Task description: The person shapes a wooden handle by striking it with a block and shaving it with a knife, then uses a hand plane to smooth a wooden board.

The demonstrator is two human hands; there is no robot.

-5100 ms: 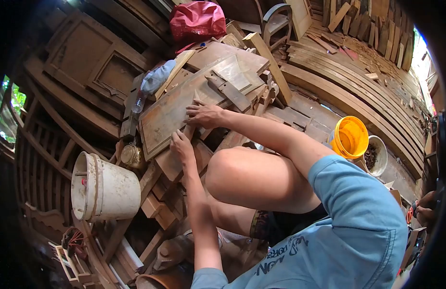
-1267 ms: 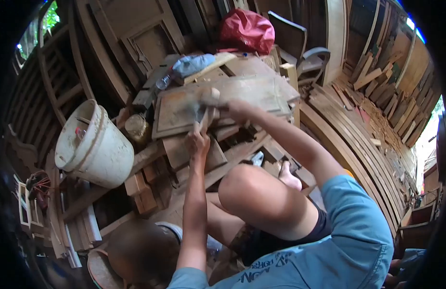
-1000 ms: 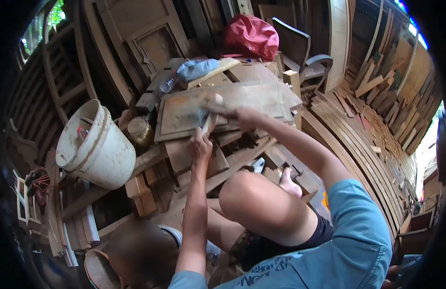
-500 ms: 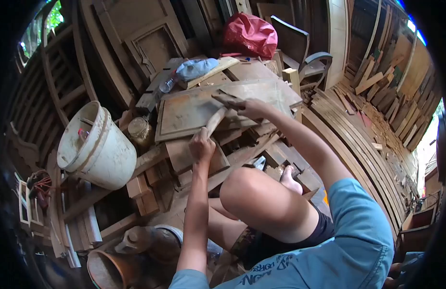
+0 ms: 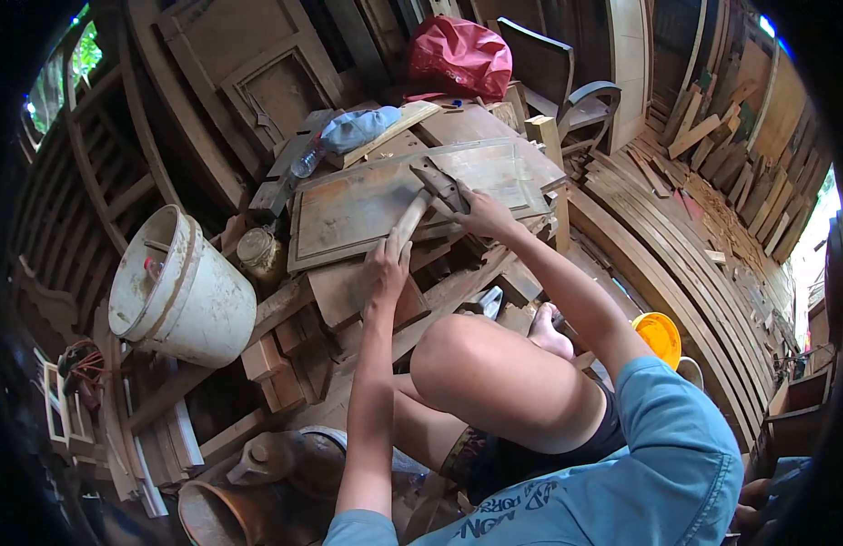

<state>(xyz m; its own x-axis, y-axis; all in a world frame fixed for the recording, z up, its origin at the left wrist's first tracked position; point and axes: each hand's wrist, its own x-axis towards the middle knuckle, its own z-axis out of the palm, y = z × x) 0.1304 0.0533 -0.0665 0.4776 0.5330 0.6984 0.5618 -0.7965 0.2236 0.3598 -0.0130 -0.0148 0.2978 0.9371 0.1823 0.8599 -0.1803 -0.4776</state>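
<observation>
head: pale stick (image 5: 409, 221) juts from left fingers (image 5: 393, 247) toward dark tool (image 5: 441, 187).

Beyond the fingers (image 5: 393, 246) are one red bag (image 5: 459, 58), one blue cloth (image 5: 358, 130) and one clear bottle (image 5: 306, 163); left of them, one jar (image 5: 258, 253) and one large white bucket (image 5: 196, 289); right, one yellow bucket (image 5: 658, 338); beneath, one framed panel (image 5: 344, 217).
</observation>
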